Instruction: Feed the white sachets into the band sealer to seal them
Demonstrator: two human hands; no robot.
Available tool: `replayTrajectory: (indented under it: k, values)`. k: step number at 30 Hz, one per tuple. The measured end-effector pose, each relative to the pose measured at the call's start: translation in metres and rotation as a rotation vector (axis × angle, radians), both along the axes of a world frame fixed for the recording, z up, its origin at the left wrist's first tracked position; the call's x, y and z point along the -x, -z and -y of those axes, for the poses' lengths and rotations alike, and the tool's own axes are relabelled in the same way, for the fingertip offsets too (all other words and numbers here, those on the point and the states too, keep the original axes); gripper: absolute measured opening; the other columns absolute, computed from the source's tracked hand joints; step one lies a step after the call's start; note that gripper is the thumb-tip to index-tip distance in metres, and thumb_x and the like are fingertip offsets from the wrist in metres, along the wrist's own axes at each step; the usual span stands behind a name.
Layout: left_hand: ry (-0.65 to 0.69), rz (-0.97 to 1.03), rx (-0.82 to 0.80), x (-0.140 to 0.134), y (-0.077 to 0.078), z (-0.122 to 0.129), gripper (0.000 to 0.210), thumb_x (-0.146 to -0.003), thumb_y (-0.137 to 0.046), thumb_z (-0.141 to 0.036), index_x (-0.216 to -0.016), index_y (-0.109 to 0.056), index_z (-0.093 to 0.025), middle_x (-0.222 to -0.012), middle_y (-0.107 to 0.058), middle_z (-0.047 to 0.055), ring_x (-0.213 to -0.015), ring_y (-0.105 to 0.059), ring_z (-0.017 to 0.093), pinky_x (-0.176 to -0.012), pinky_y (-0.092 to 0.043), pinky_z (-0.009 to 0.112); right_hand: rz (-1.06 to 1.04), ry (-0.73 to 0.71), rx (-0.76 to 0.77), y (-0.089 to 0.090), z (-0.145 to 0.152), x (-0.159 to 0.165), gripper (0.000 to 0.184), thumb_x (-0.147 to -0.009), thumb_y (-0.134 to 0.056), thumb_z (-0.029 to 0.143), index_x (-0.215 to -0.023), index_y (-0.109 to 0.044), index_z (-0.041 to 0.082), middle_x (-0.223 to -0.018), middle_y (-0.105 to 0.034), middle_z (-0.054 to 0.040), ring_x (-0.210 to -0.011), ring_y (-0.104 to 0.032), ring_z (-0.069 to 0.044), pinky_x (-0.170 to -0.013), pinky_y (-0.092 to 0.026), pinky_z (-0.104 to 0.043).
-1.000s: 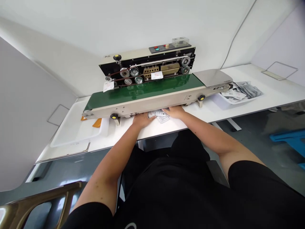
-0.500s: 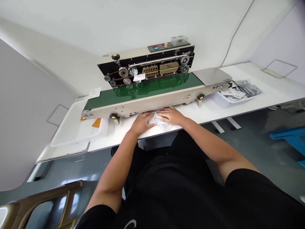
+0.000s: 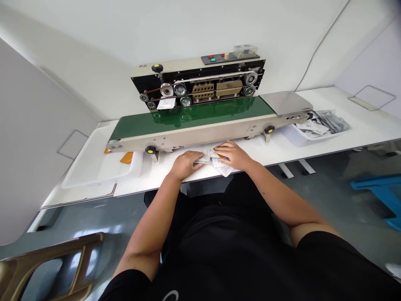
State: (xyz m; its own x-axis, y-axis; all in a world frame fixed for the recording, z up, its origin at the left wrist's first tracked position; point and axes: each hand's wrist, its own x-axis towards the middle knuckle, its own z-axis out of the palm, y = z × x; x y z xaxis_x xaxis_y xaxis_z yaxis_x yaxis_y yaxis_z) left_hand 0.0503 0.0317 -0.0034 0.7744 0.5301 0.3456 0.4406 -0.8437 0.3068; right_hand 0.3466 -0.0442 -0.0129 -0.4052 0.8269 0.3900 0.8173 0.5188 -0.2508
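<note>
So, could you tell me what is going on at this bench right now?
A person sits at a white table in front of a band sealer with a green belt. Both hands rest on a small heap of white sachets at the table's near edge: the left hand on its left side, the right hand on top. One sachet is at the sealer's rollers. More sachets fill a tray at the belt's right end, and a white tray sits at its left end.
</note>
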Motion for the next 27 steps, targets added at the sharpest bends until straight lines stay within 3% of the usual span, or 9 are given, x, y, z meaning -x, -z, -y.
replayTrajectory:
  k: [5,9,12,15,19,21,24,27]
  values:
    - [-0.091,0.091,-0.12,0.003,0.005,0.0,0.033,-0.108,-0.058,-0.04,-0.13,-0.076,-0.022,-0.124,-0.081,0.01,-0.106,-0.078,0.028,-0.091,-0.06,0.038,-0.07,0.018,-0.168,0.001,0.015,0.006,0.035,-0.102,-0.065,0.038,-0.132,-0.078,0.024,-0.136,-0.075,-0.0085,-0.128,-0.061,-0.033,-0.117,-0.047,-0.059]
    - [-0.171,0.201,-0.186,0.004,0.003,0.0,0.036,-0.11,-0.053,-0.044,-0.126,-0.077,-0.021,-0.113,-0.083,0.011,-0.099,-0.079,0.026,-0.088,-0.06,0.036,-0.053,-0.02,-0.201,-0.001,0.026,0.019,0.034,-0.1,-0.066,0.037,-0.128,-0.079,0.024,-0.136,-0.073,-0.0083,-0.129,-0.058,-0.036,-0.115,-0.047,-0.061]
    - [-0.204,0.317,-0.17,0.005,0.0,0.001,0.04,-0.111,-0.049,-0.048,-0.123,-0.077,-0.022,-0.111,-0.083,0.01,-0.1,-0.078,0.025,-0.091,-0.059,0.034,-0.064,-0.032,-0.206,-0.006,0.031,0.032,0.032,-0.1,-0.067,0.037,-0.125,-0.079,0.022,-0.135,-0.074,-0.0086,-0.128,-0.057,-0.036,-0.115,-0.048,-0.059]
    - [-0.251,0.474,-0.098,0.01,-0.001,0.0,0.047,-0.11,-0.047,-0.056,-0.119,-0.076,-0.02,-0.111,-0.082,0.011,-0.101,-0.078,0.024,-0.091,-0.059,0.033,-0.162,0.045,-0.208,-0.014,0.027,0.049,0.033,-0.1,-0.066,0.035,-0.126,-0.079,0.02,-0.132,-0.075,-0.0093,-0.126,-0.057,-0.035,-0.115,-0.048,-0.057]
    - [-0.327,0.7,0.056,0.016,-0.002,-0.005,0.053,-0.103,-0.054,-0.067,-0.107,-0.076,-0.018,-0.095,-0.08,0.01,-0.086,-0.075,0.023,-0.08,-0.058,0.033,-0.376,0.142,-0.068,-0.028,0.009,0.082,0.046,-0.094,-0.072,0.036,-0.138,-0.073,0.021,-0.135,-0.074,-0.0103,-0.129,-0.059,-0.035,-0.11,-0.052,-0.054]
    - [-0.318,0.803,0.154,0.018,-0.001,-0.006,0.052,-0.101,-0.059,-0.067,-0.103,-0.075,-0.018,-0.092,-0.078,0.008,-0.083,-0.073,0.022,-0.077,-0.059,0.033,-0.494,0.168,0.095,-0.035,-0.002,0.098,0.049,-0.09,-0.075,0.034,-0.138,-0.072,0.024,-0.131,-0.076,-0.0088,-0.115,-0.067,-0.031,-0.099,-0.057,-0.047]
    - [-0.239,0.901,0.351,0.017,0.001,-0.006,0.05,-0.099,-0.064,-0.065,-0.106,-0.074,-0.017,-0.096,-0.078,0.009,-0.082,-0.073,0.021,-0.073,-0.06,0.032,-0.637,0.221,0.287,-0.043,-0.013,0.112,0.03,-0.089,-0.073,0.031,-0.118,-0.078,0.026,-0.106,-0.081,-0.0039,-0.085,-0.07,-0.022,-0.083,-0.057,-0.037]
    - [-0.157,0.942,0.507,0.017,0.002,-0.006,0.052,-0.099,-0.062,-0.066,-0.114,-0.072,-0.017,-0.1,-0.078,0.009,-0.076,-0.072,0.02,-0.066,-0.06,0.031,-0.789,0.234,0.297,-0.047,-0.017,0.108,0.02,-0.087,-0.074,0.035,-0.103,-0.078,0.023,-0.092,-0.079,-0.0023,-0.08,-0.069,-0.02,-0.079,-0.056,-0.035]
